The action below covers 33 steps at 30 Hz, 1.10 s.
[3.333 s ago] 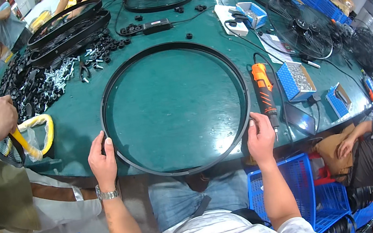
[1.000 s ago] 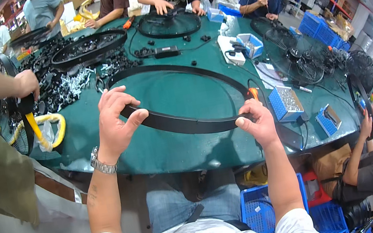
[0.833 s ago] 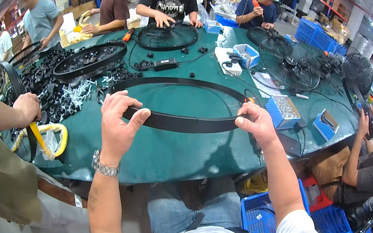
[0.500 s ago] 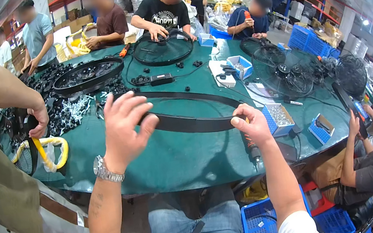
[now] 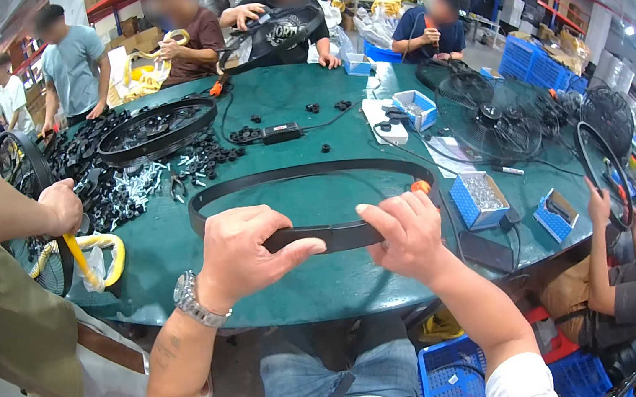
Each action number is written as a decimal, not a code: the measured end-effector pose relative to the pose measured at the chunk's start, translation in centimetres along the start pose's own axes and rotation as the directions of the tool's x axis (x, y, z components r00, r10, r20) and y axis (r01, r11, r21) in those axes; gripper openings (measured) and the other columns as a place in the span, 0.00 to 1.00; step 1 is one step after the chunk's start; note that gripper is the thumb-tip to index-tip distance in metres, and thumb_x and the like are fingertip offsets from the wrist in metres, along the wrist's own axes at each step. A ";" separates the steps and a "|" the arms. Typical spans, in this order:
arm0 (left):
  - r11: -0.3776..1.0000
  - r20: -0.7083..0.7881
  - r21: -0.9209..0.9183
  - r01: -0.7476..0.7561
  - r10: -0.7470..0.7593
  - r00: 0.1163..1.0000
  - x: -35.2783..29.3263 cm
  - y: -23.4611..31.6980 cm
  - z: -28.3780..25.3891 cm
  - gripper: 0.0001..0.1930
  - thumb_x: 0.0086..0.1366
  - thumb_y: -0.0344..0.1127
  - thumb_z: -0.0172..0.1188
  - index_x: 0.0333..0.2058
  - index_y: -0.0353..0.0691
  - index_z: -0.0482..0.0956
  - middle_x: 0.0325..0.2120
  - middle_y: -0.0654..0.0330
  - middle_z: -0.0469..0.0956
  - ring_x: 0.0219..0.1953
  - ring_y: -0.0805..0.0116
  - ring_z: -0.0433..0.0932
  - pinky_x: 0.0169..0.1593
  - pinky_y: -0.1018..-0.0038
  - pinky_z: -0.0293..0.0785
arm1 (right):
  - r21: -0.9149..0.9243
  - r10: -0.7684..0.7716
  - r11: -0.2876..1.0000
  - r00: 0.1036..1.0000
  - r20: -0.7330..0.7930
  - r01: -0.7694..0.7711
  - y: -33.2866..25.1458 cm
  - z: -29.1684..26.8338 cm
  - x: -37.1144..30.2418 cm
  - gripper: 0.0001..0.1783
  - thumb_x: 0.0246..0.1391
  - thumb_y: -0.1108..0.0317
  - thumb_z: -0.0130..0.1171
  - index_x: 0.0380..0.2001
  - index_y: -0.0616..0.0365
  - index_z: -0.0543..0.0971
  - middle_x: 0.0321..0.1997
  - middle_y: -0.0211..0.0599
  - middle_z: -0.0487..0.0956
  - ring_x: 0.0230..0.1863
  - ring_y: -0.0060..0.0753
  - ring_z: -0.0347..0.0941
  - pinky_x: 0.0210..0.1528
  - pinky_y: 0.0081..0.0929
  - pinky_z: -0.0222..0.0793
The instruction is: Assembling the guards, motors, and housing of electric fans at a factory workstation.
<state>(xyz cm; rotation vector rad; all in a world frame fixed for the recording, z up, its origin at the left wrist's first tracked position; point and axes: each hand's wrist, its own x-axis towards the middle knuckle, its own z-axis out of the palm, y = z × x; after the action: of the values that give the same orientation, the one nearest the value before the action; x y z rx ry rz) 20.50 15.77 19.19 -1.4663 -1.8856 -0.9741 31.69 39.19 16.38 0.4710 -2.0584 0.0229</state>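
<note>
A thin black hoop (image 5: 334, 238), like the outer band of a fan guard, is held level above the green table (image 5: 335, 293) in front of me. My left hand (image 5: 246, 249) grips its near side, thumb on the inner part and fingers over the top. On the same near stretch, right of the middle, my right hand (image 5: 409, 229) is closed round the band, and a seam shows between the two hands. Behind my right hand the orange end of a tool (image 5: 420, 186) shows; the rest is hidden.
A black fan guard (image 5: 158, 133) lies on piled black parts, beside loose silver screws (image 5: 134, 190). On the right are a blue box of screws (image 5: 477, 196), another blue box (image 5: 555, 216) and a dark block (image 5: 486, 251). A co-worker's arm (image 5: 0, 203) stands close on my left.
My left hand has come down from open and closed on the hoop. My right hand has shifted left along the band. Across the table, a person has raised a fan guard.
</note>
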 end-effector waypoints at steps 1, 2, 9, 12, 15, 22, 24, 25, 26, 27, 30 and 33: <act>0.998 -0.056 0.055 -0.014 0.018 0.998 0.3 0.4 0.5 0.21 0.51 0.51 0.73 0.17 0.41 0.76 0.12 0.62 0.71 0.15 0.63 0.72 0.21 0.71 0.67 | -0.010 0.044 0.999 0.999 -0.004 -0.044 -0.1 0.1 0.3 0.25 0.34 0.71 0.70 0.40 0.53 0.76 0.28 0.34 0.73 0.27 0.38 0.71 0.32 0.35 0.65; 0.993 -0.112 0.112 -0.027 0.040 0.993 0.6 0.6 1.0 0.21 0.52 0.50 0.73 0.16 0.41 0.75 0.11 0.63 0.70 0.14 0.63 0.70 0.21 0.70 0.65 | -0.014 0.072 0.997 0.997 -0.043 -0.072 -0.1 0.3 0.5 0.23 0.32 0.73 0.70 0.38 0.53 0.76 0.25 0.32 0.72 0.24 0.37 0.71 0.29 0.34 0.64; 0.966 -0.228 0.244 -0.090 0.147 0.962 1.6 1.3 2.9 0.19 0.60 0.38 0.65 0.13 0.42 0.71 0.09 0.63 0.65 0.12 0.63 0.64 0.19 0.68 0.58 | 0.036 0.093 0.994 0.987 0.134 -0.098 1.8 -1.1 0.9 0.12 0.36 0.75 0.65 0.28 0.52 0.76 0.21 0.29 0.71 0.23 0.37 0.72 0.25 0.33 0.67; 0.961 -0.236 0.253 -0.107 0.169 0.957 1.9 1.4 3.2 0.19 0.61 0.35 0.63 0.13 0.42 0.70 0.09 0.63 0.64 0.12 0.63 0.63 0.19 0.68 0.57 | 0.047 0.085 0.994 0.982 0.168 -0.094 2.4 -1.3 0.7 0.11 0.37 0.75 0.64 0.27 0.53 0.75 0.20 0.31 0.72 0.24 0.38 0.73 0.25 0.35 0.68; 0.955 -0.241 0.268 -0.128 0.195 0.951 2.0 1.4 3.4 0.19 0.61 0.34 0.63 0.13 0.42 0.70 0.10 0.63 0.63 0.12 0.63 0.63 0.20 0.68 0.57 | 0.054 0.102 0.992 0.973 0.206 -0.116 2.9 -1.2 0.3 0.18 0.24 0.77 0.65 0.27 0.52 0.78 0.23 0.32 0.76 0.26 0.40 0.76 0.26 0.34 0.70; 0.967 -0.186 0.229 -0.113 0.157 0.970 0.3 1.1 4.4 0.17 0.58 0.42 0.67 0.15 0.45 0.72 0.11 0.65 0.65 0.13 0.64 0.67 0.20 0.69 0.61 | 0.031 0.067 0.997 0.990 0.122 -0.071 3.0 0.2 -1.5 0.13 0.32 0.75 0.65 0.26 0.51 0.76 0.21 0.29 0.72 0.25 0.35 0.73 0.25 0.33 0.66; 0.970 -0.136 0.212 -0.118 0.149 0.979 -0.6 1.4 4.5 0.18 0.58 0.45 0.68 0.17 0.45 0.73 0.12 0.65 0.67 0.14 0.64 0.68 0.20 0.69 0.62 | 0.041 0.045 0.998 0.994 0.096 -0.049 2.7 0.7 -2.3 0.08 0.42 0.72 0.64 0.25 0.51 0.74 0.19 0.28 0.68 0.22 0.34 0.69 0.24 0.33 0.62; 0.968 -0.086 0.228 -0.106 0.128 0.988 -1.1 1.7 4.4 0.18 0.57 0.48 0.69 0.18 0.45 0.74 0.13 0.64 0.68 0.16 0.63 0.69 0.21 0.69 0.63 | 0.038 0.032 0.999 0.997 0.065 -0.034 2.4 1.0 -2.7 0.08 0.43 0.72 0.63 0.25 0.50 0.73 0.18 0.28 0.66 0.20 0.34 0.67 0.23 0.33 0.60; 0.974 -0.008 0.217 -0.058 0.061 0.998 -1.9 2.1 4.0 0.16 0.56 0.48 0.69 0.21 0.44 0.76 0.16 0.64 0.70 0.19 0.63 0.71 0.24 0.68 0.65 | 0.049 0.016 0.999 1.000 0.020 -0.017 1.9 1.3 -3.1 0.07 0.44 0.70 0.63 0.25 0.50 0.73 0.19 0.28 0.65 0.20 0.34 0.66 0.23 0.33 0.59; 0.977 0.014 0.213 -0.013 0.010 1.000 -2.7 2.8 4.0 0.15 0.56 0.47 0.69 0.23 0.43 0.78 0.18 0.63 0.72 0.20 0.62 0.72 0.26 0.67 0.66 | 0.033 0.013 0.999 0.998 0.057 -0.014 1.4 1.3 -3.6 0.07 0.45 0.69 0.63 0.25 0.50 0.73 0.19 0.28 0.65 0.21 0.33 0.66 0.23 0.33 0.59; 0.980 0.020 0.199 0.018 -0.022 1.000 -5.2 4.5 4.3 0.13 0.54 0.44 0.69 0.30 0.41 0.82 0.26 0.60 0.77 0.26 0.59 0.74 0.35 0.63 0.67 | 0.054 0.019 0.998 0.996 0.090 -0.024 -0.8 1.7 -5.3 0.06 0.46 0.69 0.61 0.24 0.50 0.72 0.20 0.27 0.65 0.21 0.31 0.65 0.25 0.32 0.58; 0.972 0.084 0.070 0.223 -0.229 0.970 -7.9 5.1 4.5 0.12 0.52 0.43 0.71 0.27 0.41 0.82 0.22 0.62 0.76 0.26 0.59 0.73 0.36 0.64 0.65 | 0.054 0.047 0.997 0.994 0.094 -0.052 -2.9 2.5 -6.8 0.10 0.40 0.68 0.61 0.30 0.48 0.79 0.20 0.25 0.64 0.21 0.29 0.65 0.25 0.32 0.57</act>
<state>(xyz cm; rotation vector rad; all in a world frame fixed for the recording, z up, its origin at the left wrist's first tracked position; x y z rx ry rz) 27.46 15.68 11.37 -1.3011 -2.1663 -0.9559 33.59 38.19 8.84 0.4635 -2.1647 0.0909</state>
